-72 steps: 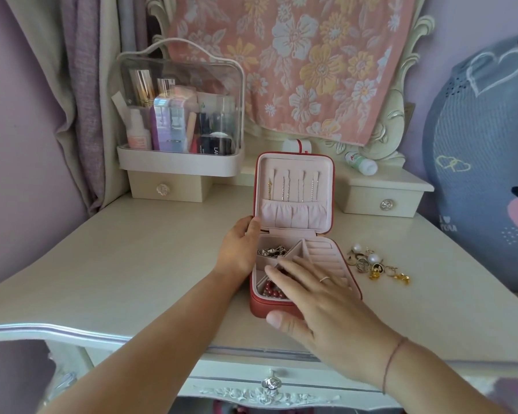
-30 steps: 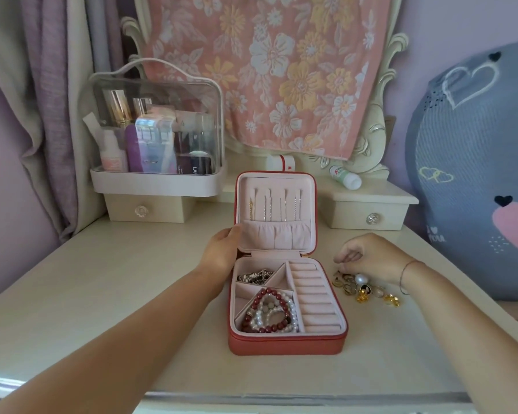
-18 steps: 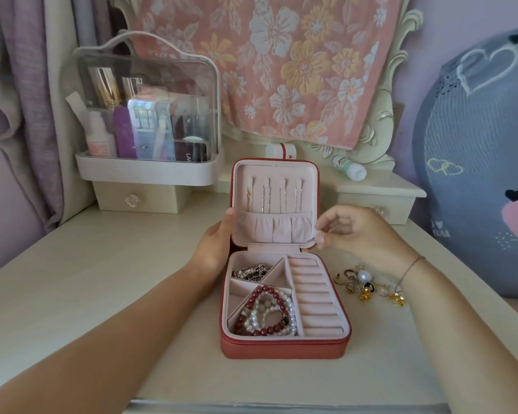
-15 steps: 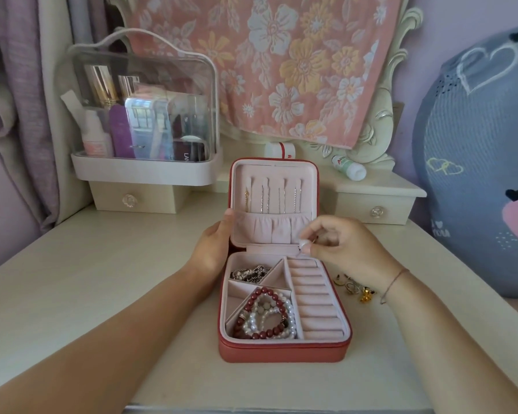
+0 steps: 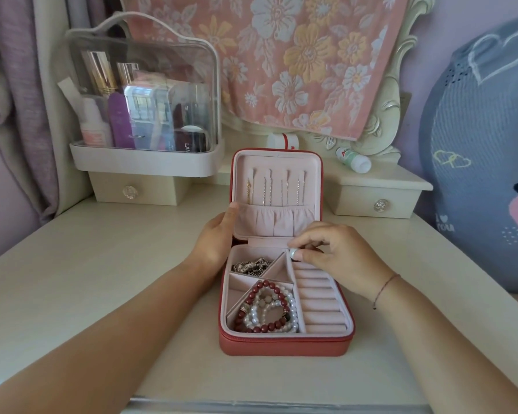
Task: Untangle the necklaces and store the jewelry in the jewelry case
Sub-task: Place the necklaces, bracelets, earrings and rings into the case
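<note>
The red jewelry case (image 5: 284,345) lies open on the dressing table, its lid upright. Thin necklaces (image 5: 277,192) hang inside the lid. A silver chain (image 5: 251,265) fills the back left compartment, and red and pearl bracelets (image 5: 266,309) fill the front one. My left hand (image 5: 214,240) grips the lid's left edge, thumb on the inside. My right hand (image 5: 341,255) hovers over the far end of the pink ring rolls (image 5: 320,297), pinching a small piece of jewelry (image 5: 313,250) that the fingers mostly hide.
A clear cosmetics organizer (image 5: 144,115) stands at the back left on a small drawer unit. Another small drawer (image 5: 374,198) with a white bottle (image 5: 353,162) is at the back right. A large blue cushion (image 5: 485,144) leans on the right. A floral towel (image 5: 296,55) hangs behind.
My right hand left the bracelets, reached to the loose rings right of the case, pinched a small piece and carried it over the ring rolls. The left hand kept holding the case.
</note>
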A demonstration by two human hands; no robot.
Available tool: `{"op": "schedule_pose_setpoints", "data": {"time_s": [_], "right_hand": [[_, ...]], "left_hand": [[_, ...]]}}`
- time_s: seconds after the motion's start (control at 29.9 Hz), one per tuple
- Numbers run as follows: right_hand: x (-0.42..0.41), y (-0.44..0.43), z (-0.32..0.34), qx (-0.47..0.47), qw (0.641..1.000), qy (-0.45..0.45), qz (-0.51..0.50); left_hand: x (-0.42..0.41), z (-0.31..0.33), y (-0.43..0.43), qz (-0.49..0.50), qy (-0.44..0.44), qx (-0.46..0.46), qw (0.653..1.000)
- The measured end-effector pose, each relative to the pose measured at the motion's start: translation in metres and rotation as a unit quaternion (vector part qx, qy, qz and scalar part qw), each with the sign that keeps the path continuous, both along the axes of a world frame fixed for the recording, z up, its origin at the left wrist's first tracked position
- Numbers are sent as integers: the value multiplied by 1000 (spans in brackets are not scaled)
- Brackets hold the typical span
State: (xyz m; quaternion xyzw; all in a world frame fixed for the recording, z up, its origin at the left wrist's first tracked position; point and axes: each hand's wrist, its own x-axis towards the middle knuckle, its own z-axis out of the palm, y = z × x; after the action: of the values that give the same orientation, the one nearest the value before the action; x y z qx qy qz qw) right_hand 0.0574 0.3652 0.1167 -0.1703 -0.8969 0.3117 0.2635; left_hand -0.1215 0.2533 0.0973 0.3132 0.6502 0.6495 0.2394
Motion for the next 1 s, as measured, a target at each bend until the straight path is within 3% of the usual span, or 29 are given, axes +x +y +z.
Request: {"op": "schedule_pose_setpoints", "data": {"time_s": [0.2, 0.37, 0.53, 0.74, 1.0], "right_hand": [[0, -1, 1, -11, 1000, 4, 6], [35, 25, 19, -106, 983, 115, -96], [70, 56, 10, -152, 974, 2, -166], [76, 57, 8, -187, 968, -128, -111], [69, 55, 5, -183, 966, -146, -108]], "left_hand": [[3, 1, -2, 1, 7, 2, 1000], [3, 1, -3, -4, 7, -5, 1000], [3, 1, -3, -4, 9, -8, 1000], [5, 2, -4, 0, 18, -2, 1000], [5, 2, -3, 2, 13, -2, 1000]]}}
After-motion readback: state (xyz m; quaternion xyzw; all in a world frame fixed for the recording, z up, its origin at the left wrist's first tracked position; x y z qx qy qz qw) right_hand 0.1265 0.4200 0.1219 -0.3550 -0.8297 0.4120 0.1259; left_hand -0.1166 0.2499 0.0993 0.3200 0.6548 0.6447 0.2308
